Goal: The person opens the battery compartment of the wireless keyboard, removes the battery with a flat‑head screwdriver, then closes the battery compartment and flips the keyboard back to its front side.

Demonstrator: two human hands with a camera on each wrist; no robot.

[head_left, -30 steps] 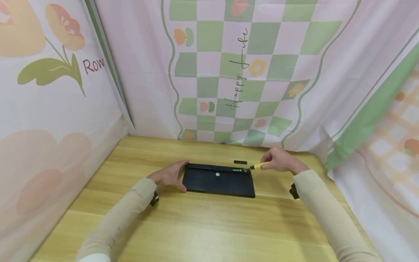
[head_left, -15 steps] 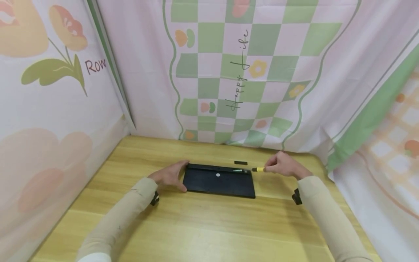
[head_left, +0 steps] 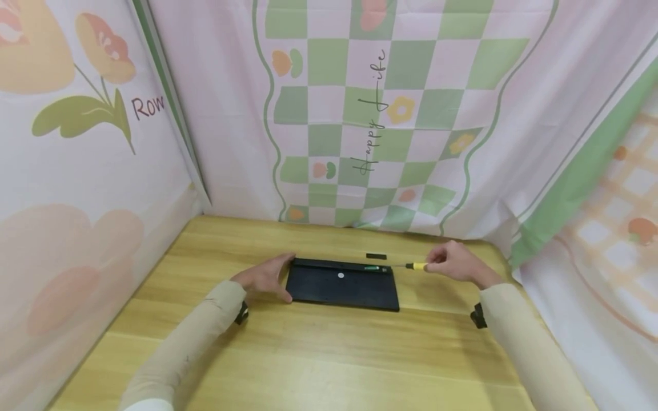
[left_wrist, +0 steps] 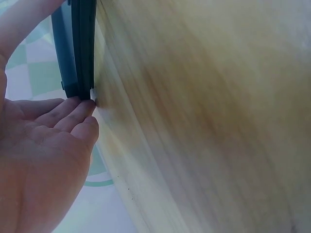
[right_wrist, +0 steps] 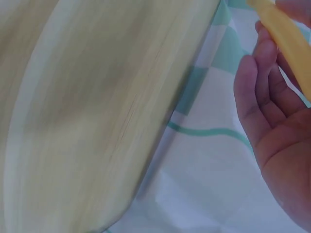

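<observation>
A black keyboard [head_left: 341, 291] lies face down on the wooden table, with a round white sticker on its underside. Its battery slot, near the far edge, holds a green battery [head_left: 372, 268]. My left hand [head_left: 264, 278] holds the keyboard's left end, thumb at the near corner and fingers at the far one. In the left wrist view, those fingertips touch the keyboard's edge [left_wrist: 83, 53]. My right hand [head_left: 454, 261] pinches the yellow handle of a screwdriver [head_left: 418, 266]. Its thin shaft points left, the tip by the slot's right end; exact contact is too small to tell.
A small black battery cover [head_left: 376, 256] lies on the table [head_left: 319, 354] just behind the keyboard. Checkered and floral curtains [head_left: 329, 137] hang behind the table and on both sides.
My right hand has moved right and slightly nearer with the screwdriver, drawing its tip away from the battery toward the slot's right end. The left hand and the keyboard stay put.
</observation>
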